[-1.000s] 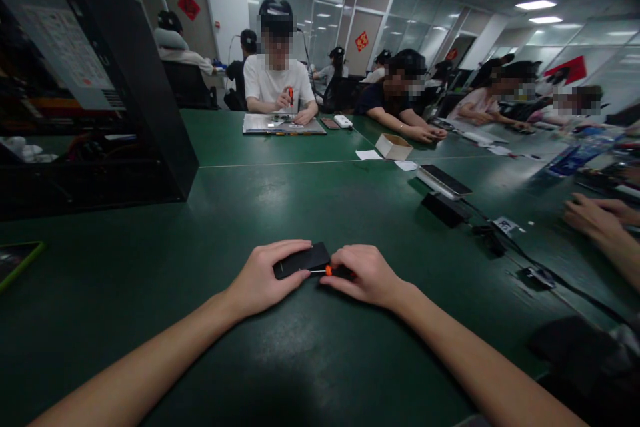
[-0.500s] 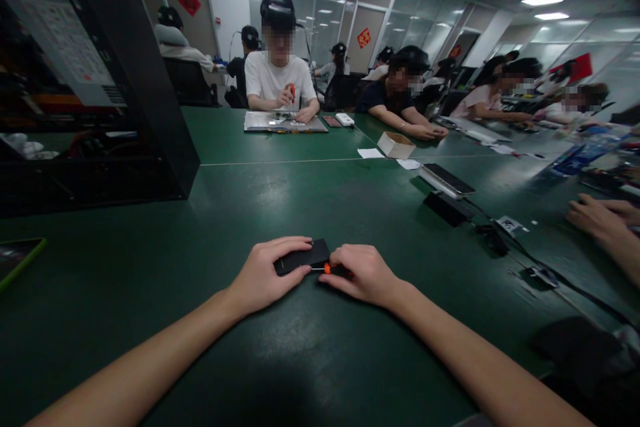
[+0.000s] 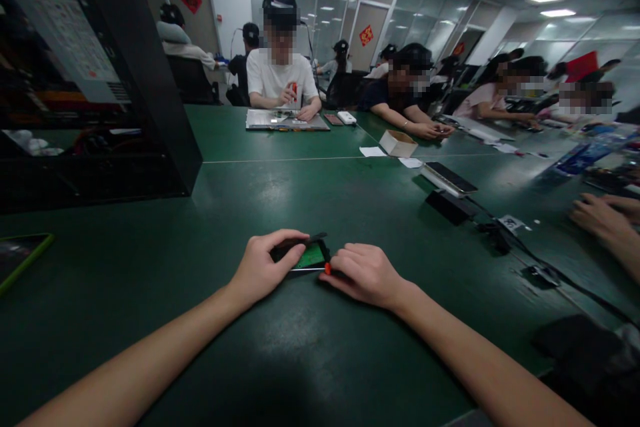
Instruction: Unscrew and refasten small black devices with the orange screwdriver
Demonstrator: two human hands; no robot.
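Left hand (image 3: 265, 263): bent in a loose grip at the left end of a small black case (image 3: 327, 255), thumb on the near side, fingers reaching over the far side, the gap between them no wider than the case
Black case: on the green tabletop (image 3: 280, 360) between the two hands, partly covered by the left one
Cover (image 3: 317, 237): a dark, thin piece, raised and tilted along the far side, the left fingers against it
Circuit board (image 3: 313, 254): bright green, bared inside the case below the cover
Right hand (image 3: 367, 272): curled firmly around a screwdriver (image 3: 327, 268), its orange-red collar showing at the fingertips, most of the handle hidden
Screwdriver shaft: pointing left along the near edge of the case; its tip cannot be made out
Computer tower (image 3: 173, 147): standing at far left, its side off and cables inside
Across the table: a co-worker in a white shirt (image 3: 281, 73) bends over a flat panel (image 3: 260, 120), near an unlidded white box (image 3: 399, 144)
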